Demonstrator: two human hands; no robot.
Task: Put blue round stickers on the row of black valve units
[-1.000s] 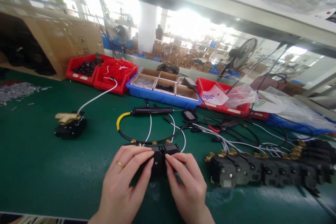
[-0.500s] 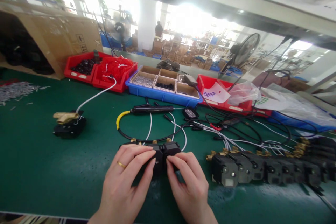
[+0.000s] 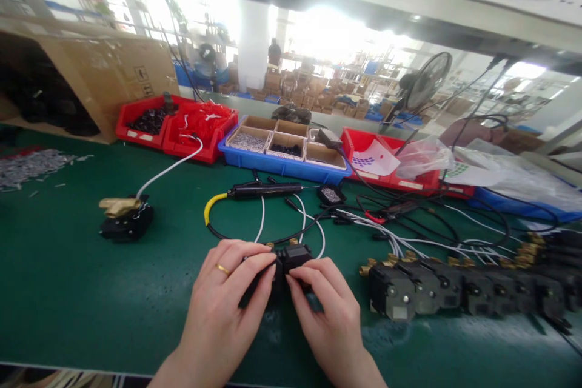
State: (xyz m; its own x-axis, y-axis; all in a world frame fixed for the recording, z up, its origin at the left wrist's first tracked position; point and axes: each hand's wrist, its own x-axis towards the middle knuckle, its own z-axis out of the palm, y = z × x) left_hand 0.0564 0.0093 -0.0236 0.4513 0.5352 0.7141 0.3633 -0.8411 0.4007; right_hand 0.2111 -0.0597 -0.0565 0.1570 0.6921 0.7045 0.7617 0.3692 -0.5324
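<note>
Black boxy valve actuators (image 3: 296,253) with brass fittings stand side by side in front of me, partly hidden by my hands. My left hand (image 3: 231,297) is closed over the front of the left unit, fingers and thumb together near its right edge. At the front of the right unit, my right hand (image 3: 325,303) is closed with thumb and index finger pinched; anything tiny between them is hidden. White cables (image 3: 303,218) run back from the units. Behind them lies a black electric screwdriver (image 3: 264,190) with a yellow sleeve, its bit towards a small black tray of screws (image 3: 330,195).
A row of similar actuators (image 3: 393,294) stands to the right. One actuator with a brass valve (image 3: 127,221) sits at left. Behind are red bins (image 3: 200,148), a blue tray (image 3: 282,168) with compartments and a cardboard box (image 3: 109,66). Loose metal pieces (image 3: 34,168) lie far left.
My left hand has shifted slightly right and covers more of the left unit. The right hand keeps its pinch at nearly the same place. The view has shifted a little.
</note>
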